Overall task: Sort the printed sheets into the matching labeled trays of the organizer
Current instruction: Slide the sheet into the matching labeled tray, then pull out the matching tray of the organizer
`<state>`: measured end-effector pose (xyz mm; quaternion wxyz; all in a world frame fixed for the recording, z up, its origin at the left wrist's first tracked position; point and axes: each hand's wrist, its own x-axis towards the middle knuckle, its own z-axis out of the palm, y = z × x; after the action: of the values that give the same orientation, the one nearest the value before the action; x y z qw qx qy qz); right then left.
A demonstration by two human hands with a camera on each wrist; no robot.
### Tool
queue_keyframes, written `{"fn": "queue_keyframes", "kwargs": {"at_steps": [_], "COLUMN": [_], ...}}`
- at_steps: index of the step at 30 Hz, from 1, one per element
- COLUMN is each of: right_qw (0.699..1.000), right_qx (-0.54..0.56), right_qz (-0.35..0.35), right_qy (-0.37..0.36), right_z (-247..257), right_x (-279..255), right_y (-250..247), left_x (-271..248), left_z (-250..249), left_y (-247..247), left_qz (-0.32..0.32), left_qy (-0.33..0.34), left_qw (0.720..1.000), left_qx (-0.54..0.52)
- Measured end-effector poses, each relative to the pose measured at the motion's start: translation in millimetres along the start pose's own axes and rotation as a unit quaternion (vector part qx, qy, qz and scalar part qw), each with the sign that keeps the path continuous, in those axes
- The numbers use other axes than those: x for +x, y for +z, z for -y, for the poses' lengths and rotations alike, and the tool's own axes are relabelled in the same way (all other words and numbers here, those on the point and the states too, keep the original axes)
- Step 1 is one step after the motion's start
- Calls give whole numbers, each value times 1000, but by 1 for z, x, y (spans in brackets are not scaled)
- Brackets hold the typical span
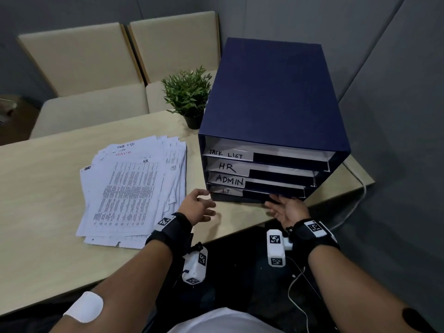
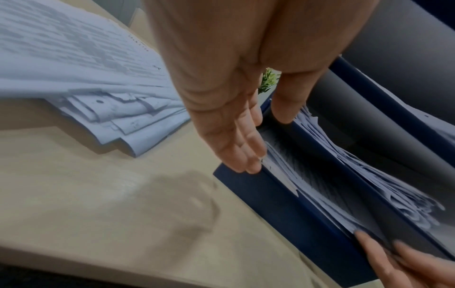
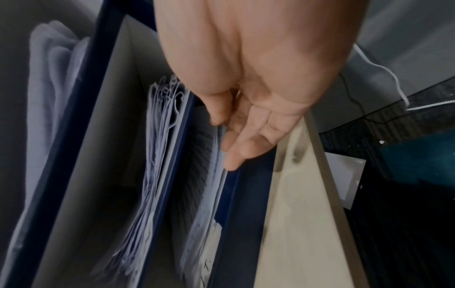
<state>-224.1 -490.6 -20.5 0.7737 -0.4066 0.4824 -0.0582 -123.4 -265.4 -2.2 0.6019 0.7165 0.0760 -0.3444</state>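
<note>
A dark blue organizer point(image 1: 271, 92) stands at the table's right, its four trays labelled TASK LIST, HR, ADMIN and I.T. from top to bottom. A fanned pile of printed sheets point(image 1: 129, 188) lies left of it, with a sheet marked HR on top. My left hand point(image 1: 199, 205) hovers at the organizer's bottom left corner, fingers straight, their tips point(image 2: 246, 165) touching the bottom tray point(image 2: 283, 204). My right hand point(image 1: 283, 207) lies palm up at the I.T. tray front point(image 1: 254, 193), its fingertips point(image 3: 234, 155) against the edge of the sheets point(image 3: 209, 185) inside. Neither hand holds a sheet.
A small potted plant point(image 1: 189, 97) stands behind the pile, beside the organizer. Two beige chairs point(image 1: 84, 68) face the far table edge. A white cable point(image 1: 358, 188) runs off the right corner. Grey walls close in on the right. Bare tabletop point(image 1: 48, 236) lies near my left forearm.
</note>
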Motion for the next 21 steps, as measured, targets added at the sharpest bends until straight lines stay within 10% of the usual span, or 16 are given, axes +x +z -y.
{"fn": "queue_keyframes", "kwargs": {"at_steps": [21], "right_qw": [940], "right_qx": [-299], "right_qz": [163], "right_qy": [-13], "right_z": [-75], "right_x": [-45], "right_y": [155], "left_x": [7], "left_z": [8], "left_y": [-184], "left_qz": [-99], "left_qy": [74], "left_qw": [978], "left_qx": [167]}}
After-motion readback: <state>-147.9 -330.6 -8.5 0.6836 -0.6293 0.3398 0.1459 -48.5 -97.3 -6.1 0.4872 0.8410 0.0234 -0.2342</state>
